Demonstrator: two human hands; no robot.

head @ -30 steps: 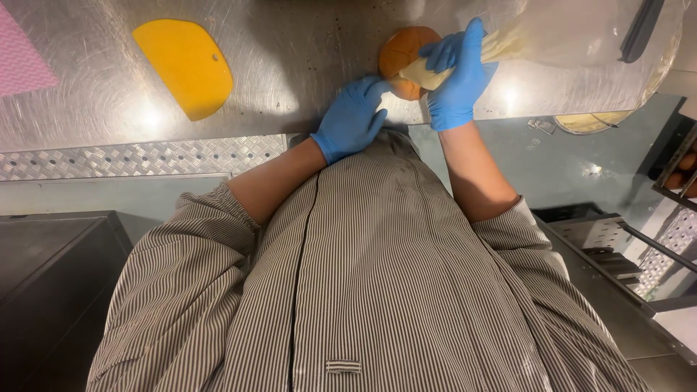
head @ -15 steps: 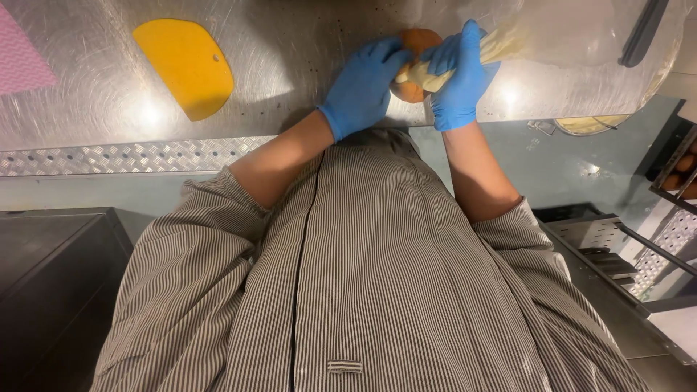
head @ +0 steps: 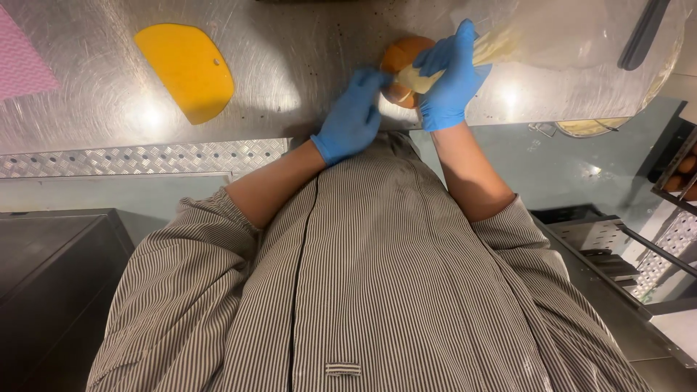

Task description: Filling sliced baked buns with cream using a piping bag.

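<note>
- One round golden-brown bun (head: 399, 62) shows, one clear piping bag (head: 537, 40) with pale cream in it, one yellow scraper (head: 187, 69), one pink cloth (head: 25, 62), and two hands in blue gloves.
- The bun sits on the steel bench (head: 290, 51) at about 12 o'clock from the person's chest, just beyond the near edge of the bench.
- The left hand (head: 353, 116) lies at 8 o'clock of the bun, fingers stretched toward it; its fingertips touch the bun's left side. Its grip is loosely open, steadying the bun without wrapping it.
- The right hand (head: 450, 80) lies at 3 o'clock of the bun, its grip shut round the narrow end of the piping bag, with the cream-filled tip pressed against the bun's right side.
- The rest of the piping bag spreads away from the right hand toward 2 o'clock, flat on the bench and mostly see-through.
- The yellow scraper, flat with one rounded edge, lies well apart at 9 o'clock of the bun.
- The pink cloth lies at the far left edge of the view, beyond the scraper.
- A dark handle (head: 642, 36) shows at the upper right corner, past the bag.
- No readable package or sign can be made out on the bench.
</note>
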